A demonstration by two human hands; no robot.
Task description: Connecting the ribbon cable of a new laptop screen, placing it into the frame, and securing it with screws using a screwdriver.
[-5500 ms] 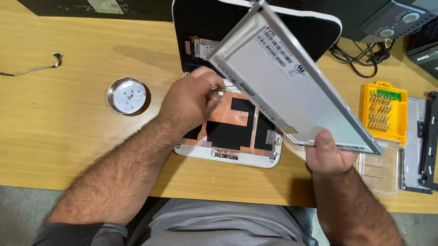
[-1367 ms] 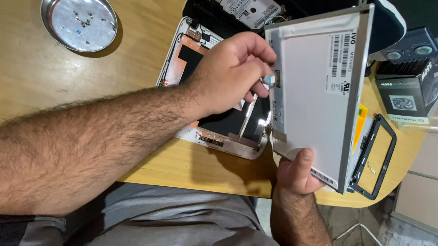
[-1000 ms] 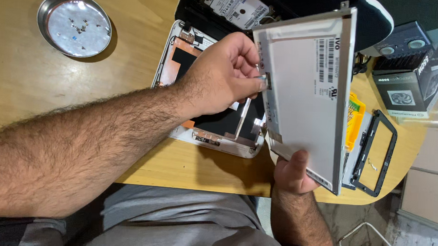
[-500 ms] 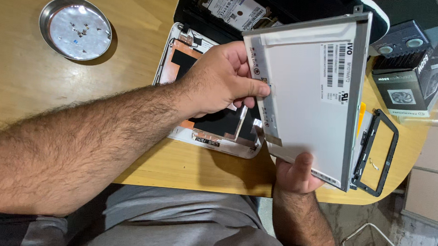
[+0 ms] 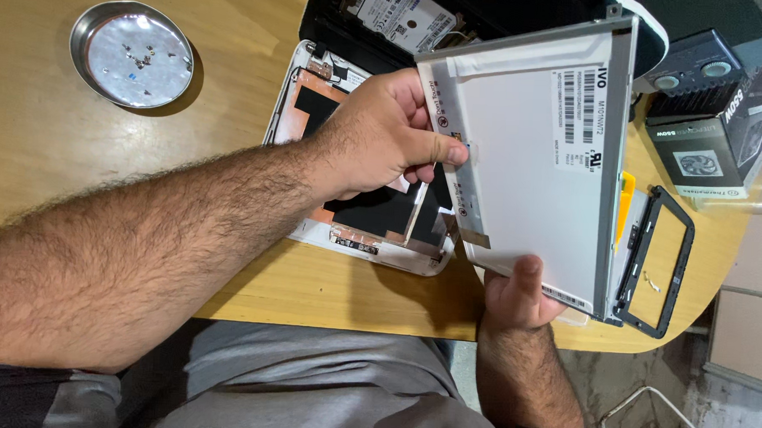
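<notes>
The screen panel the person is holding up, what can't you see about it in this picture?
- Head view: the screen panel shows only its grey back; its front faces away.
- The left hand covers the panel's left edge, hiding what its fingertips pinch.
- The panel hides most of the right hand.
- Bits in the metal dish: too small.

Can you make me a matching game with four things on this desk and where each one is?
Things:
1. screen panel
2. round metal dish
3. black frame
4. cardboard box

Places:
A. far left of the desk, with small screws in it
B. lying flat near the desk's right edge
C. held up by both hands
D. at the right, behind the black frame

Pairs: 1-C, 2-A, 3-B, 4-D
</notes>
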